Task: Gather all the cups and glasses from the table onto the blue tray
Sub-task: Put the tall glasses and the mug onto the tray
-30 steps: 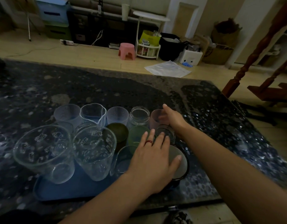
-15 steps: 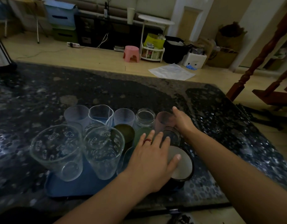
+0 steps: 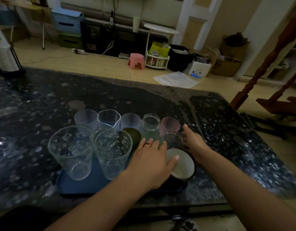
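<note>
Two cat-printed clear glasses point(image 3: 72, 150) upright on blue tray point(image 3: 87, 184); both hands' fingers relaxed.

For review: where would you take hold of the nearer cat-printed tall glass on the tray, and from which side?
Grip the tall glass around its narrower lower wall, coming from the near side over the blue tray edge; other cups crowd its far side and another tall glass stands beside it.

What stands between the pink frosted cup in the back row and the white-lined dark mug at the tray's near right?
In the head view, a small clear ribbed glass stands between the pink frosted cup and the white-lined dark mug.
</note>
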